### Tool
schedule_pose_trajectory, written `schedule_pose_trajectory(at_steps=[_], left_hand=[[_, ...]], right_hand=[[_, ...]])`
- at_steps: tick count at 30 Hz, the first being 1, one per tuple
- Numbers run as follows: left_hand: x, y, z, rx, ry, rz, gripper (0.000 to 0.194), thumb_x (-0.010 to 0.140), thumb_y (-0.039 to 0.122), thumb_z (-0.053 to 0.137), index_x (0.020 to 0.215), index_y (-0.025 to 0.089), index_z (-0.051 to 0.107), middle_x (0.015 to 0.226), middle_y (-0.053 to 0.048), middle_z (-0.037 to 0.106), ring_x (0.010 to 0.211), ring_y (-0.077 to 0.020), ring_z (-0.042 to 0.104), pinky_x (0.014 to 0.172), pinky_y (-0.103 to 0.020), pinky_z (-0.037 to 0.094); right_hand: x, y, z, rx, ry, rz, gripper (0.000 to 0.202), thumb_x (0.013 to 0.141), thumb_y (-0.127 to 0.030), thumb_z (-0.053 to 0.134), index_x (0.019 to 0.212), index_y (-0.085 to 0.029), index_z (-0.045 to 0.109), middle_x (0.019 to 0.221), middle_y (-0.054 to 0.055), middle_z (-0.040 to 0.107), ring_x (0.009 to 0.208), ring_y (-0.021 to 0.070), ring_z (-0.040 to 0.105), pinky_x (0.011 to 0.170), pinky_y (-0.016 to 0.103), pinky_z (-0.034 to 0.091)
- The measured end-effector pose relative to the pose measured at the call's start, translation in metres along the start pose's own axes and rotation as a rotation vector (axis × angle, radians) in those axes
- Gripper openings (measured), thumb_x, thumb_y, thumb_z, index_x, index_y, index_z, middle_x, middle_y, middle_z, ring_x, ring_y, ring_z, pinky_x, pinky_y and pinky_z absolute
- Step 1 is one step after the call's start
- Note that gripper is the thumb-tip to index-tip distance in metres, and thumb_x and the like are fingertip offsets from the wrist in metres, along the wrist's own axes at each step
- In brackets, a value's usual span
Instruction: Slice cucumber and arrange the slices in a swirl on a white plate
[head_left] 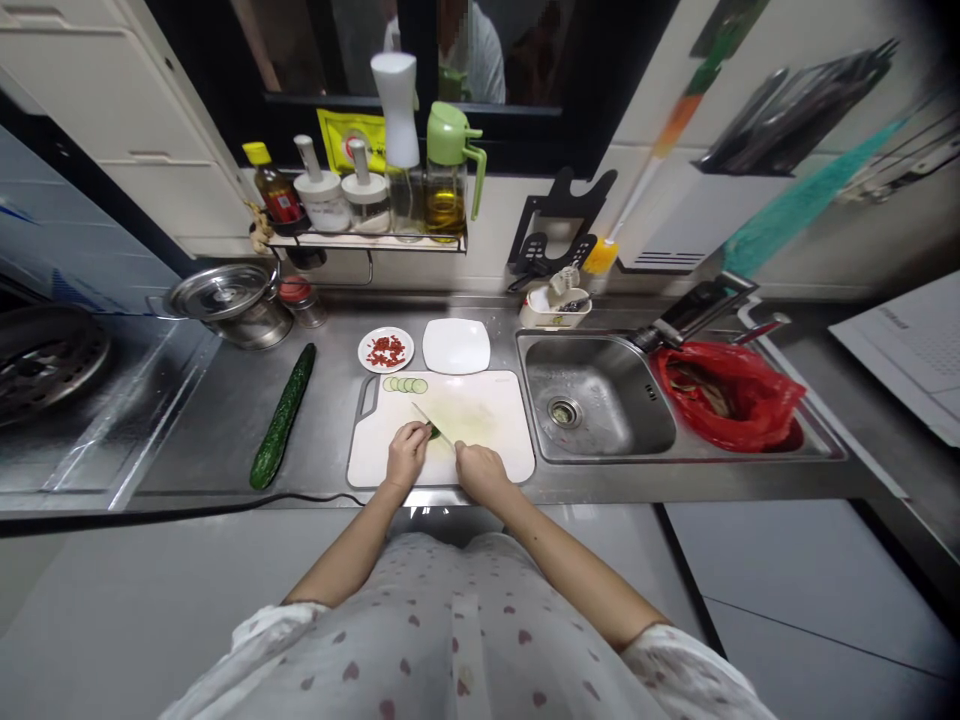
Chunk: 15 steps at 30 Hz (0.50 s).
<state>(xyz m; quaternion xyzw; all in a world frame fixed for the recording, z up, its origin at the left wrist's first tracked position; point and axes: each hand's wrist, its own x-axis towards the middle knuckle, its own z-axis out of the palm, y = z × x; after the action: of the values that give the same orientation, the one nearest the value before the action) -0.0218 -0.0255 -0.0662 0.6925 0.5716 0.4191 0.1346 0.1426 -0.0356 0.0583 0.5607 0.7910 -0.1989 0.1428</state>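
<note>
My right hand (481,472) is closed round the handle of a knife (433,423), whose thin blade slants up and left over the white cutting board (510,420). The fingers of my left hand (407,458) are pinched at a small dark green piece of cucumber (435,432), right beside the blade. Much of that piece is hidden by the fingers and the knife. Several pale cucumber slices (406,385) lie overlapping in a row at the board's upper left. A whole cucumber (283,418) rests on the steel counter, left of the board.
Behind the board stand a plate of chopped red pieces (386,350) and a white square plate (456,346). The sink (600,400) is to the right, with a red plastic bag (731,400) beyond. A lidded pot (229,300) stands back left, below a seasoning shelf (375,242).
</note>
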Motion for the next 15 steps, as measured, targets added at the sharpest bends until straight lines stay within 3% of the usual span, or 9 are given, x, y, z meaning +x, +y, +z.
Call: schedule_pose_trajectory(at_steps=[15], left_hand=[[-0.002,-0.002,0.001,0.022,-0.022,0.02,0.026,0.094,0.028,0.044,0.094,0.022,0.069,0.096,-0.008,0.065,0.093,-0.0171,0.06,0.086,-0.033,0.051]], right_hand=[[0.013,-0.005,0.002,0.014,0.006,-0.013,0.028,0.089,-0.01,0.036,0.11,-0.013,0.055,0.094,0.014,0.069,0.094,0.022,0.066,0.077,0.029,0.047]])
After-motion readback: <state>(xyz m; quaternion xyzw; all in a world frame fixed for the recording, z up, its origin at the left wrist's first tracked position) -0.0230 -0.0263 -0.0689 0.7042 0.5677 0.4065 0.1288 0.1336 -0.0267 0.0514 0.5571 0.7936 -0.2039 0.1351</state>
